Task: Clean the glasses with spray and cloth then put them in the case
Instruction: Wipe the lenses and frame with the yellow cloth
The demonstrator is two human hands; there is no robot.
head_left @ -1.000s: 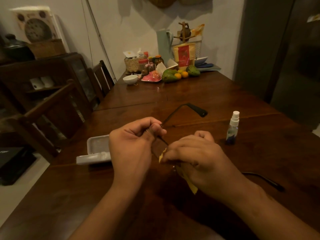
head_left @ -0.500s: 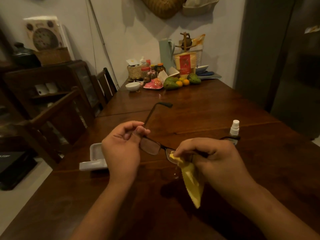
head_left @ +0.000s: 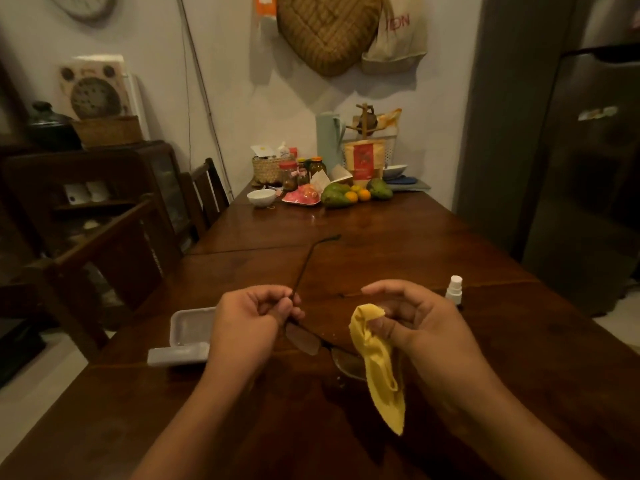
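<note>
The glasses are being held low over the worktop, the left hand pinching the frame at one hinge, probably to steady the lenses for wiping. The right hand is pinching the yellow cloth by its top, beside the other lens. The spray bottle is standing just behind; the case is lying open at left.
</note>
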